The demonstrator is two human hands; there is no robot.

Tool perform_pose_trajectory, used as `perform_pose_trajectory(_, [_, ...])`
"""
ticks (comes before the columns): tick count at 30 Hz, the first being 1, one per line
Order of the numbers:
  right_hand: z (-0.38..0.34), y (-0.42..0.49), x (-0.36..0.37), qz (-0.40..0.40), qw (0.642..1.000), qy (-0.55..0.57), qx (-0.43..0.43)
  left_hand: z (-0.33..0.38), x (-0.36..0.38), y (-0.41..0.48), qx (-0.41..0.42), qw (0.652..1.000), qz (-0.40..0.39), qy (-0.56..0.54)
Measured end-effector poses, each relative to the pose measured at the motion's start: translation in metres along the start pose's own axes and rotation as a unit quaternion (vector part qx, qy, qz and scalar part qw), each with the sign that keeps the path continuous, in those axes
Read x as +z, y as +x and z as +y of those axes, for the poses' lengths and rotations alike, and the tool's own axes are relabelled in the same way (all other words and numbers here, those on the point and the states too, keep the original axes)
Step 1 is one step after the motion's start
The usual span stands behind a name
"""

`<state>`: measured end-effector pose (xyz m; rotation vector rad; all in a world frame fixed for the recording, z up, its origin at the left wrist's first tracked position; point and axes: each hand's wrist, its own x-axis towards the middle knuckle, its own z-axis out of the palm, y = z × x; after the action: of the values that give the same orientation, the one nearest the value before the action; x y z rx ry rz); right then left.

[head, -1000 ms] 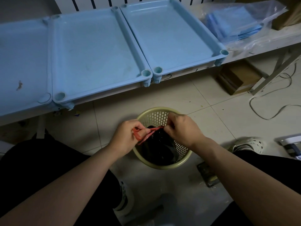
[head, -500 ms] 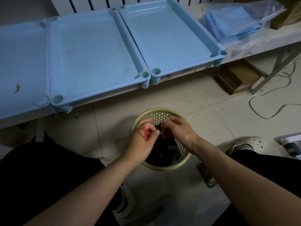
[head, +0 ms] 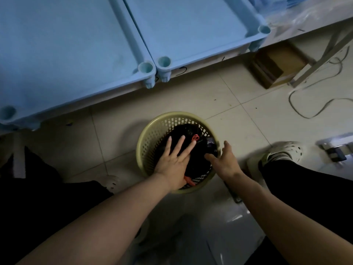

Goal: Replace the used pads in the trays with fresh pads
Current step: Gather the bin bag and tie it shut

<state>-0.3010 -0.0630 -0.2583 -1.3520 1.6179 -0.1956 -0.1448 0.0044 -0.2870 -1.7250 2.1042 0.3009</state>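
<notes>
The yellow basket (head: 150, 142) stood on the tiled floor, and a black bag (head: 200, 165) filled it. The person's left hand (head: 172, 163) lay flat on the bag, fingers spread wide and straight, pressing down and gripping nothing. A red tie (head: 195, 138) showed on the bag just past those fingertips, and another bit of red poked out under the wrist at the basket's near rim. The right hand (head: 224, 161) was at the basket's right edge, fingers loose and apart, with nothing in it. It was blurred, so I could not tell whether it touched the rim.

Beyond the basket, two pale blue trays sat side by side on a low white shelf (head: 219, 58), the left tray (head: 66, 54) and the right tray (head: 191, 25), their corner posts nearly touching. Further off, beyond the basket and to the right, a stack of blue pads (head: 298, 2) lay in clear plastic at the shelf's end. A cardboard box (head: 277, 67) sat under the shelf, and a cable (head: 305, 113) trailed across the floor to the basket's right.
</notes>
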Motion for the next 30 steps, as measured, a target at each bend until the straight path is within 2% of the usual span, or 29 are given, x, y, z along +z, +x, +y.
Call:
perform_pose_trajectory(3, [0.008, 0.008, 0.007, -0.037, 0.982, 0.145, 0.115, 0.0, 0.015, 0.015, -0.026, 0.991, -0.118, -0.054])
perform_pose_trajectory(7, [0.022, 0.02, 0.012, -0.067, 0.962, 0.198, 0.176, -0.013, 0.042, 0.027, -0.075, 0.954, -0.266, -0.113])
perform_pose_trajectory(13, [0.022, 0.029, 0.017, -0.084, 0.954, 0.233, 0.169, -0.025, 0.055, 0.046, -0.052, 0.924, -0.327, -0.191])
perform_pose_trajectory(16, [0.015, 0.043, 0.015, -0.059, 0.955, 0.243, 0.159, -0.031, 0.025, 0.063, -0.066, 0.937, -0.265, -0.216])
perform_pose_trajectory(20, [-0.005, 0.072, 0.005, -0.024, 0.944, 0.278, 0.174, -0.053, -0.035, 0.072, -0.086, 0.968, -0.085, -0.218])
perform_pose_trajectory(24, [-0.032, 0.098, -0.009, -0.01, 0.933, 0.302, 0.196, -0.076, -0.059, 0.066, -0.157, 0.941, 0.081, -0.289])
perform_pose_trajectory(26, [-0.043, 0.107, -0.013, -0.006, 0.934, 0.292, 0.203, -0.082, -0.062, 0.061, -0.184, 0.924, 0.102, -0.32])
perform_pose_trajectory(30, [-0.053, 0.112, -0.02, 0.008, 0.939, 0.266, 0.218, -0.084, -0.062, 0.047, -0.197, 0.919, 0.067, -0.335])
